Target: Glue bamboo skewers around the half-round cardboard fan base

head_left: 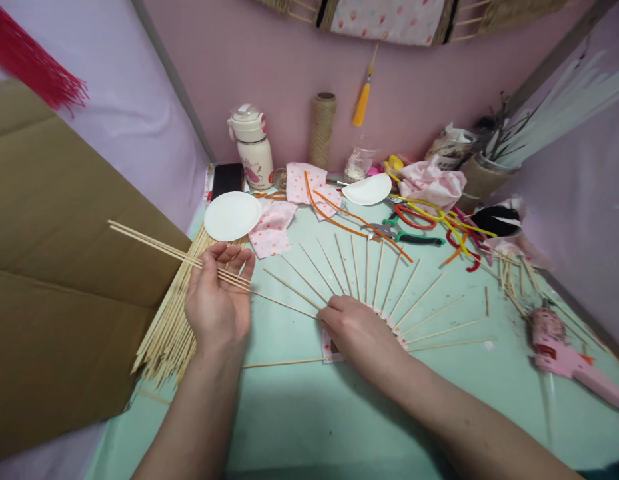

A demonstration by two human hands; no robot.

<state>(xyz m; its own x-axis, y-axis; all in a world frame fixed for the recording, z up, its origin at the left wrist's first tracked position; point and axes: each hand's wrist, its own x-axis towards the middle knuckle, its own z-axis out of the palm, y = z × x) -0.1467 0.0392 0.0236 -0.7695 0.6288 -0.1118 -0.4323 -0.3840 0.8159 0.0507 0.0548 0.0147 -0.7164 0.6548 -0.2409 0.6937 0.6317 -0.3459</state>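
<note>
My left hand (219, 293), palm up, pinches a few thin wooden sticks (154, 245) under its thumb. My right hand (356, 327) is closed over a half-round base (330, 350) covered in pink patterned cloth, most of it hidden beneath the hand. Its fingertips are on the end of a wooden stick (284, 305) that slants in from the left. From the base, several sticks (368, 270) spread out like a fan. One lower stick (284, 363) points left, its inner end at the cloth.
Beside my left forearm lies a pile of sticks (172, 327), next to a cardboard sheet (79, 280). A pink glue gun (564, 360) rests at the right. Behind the fan are pliers (419, 239), orange pipe cleaners (339, 217), a white disc (232, 217), a bottle (255, 157) and a twine roll (322, 130).
</note>
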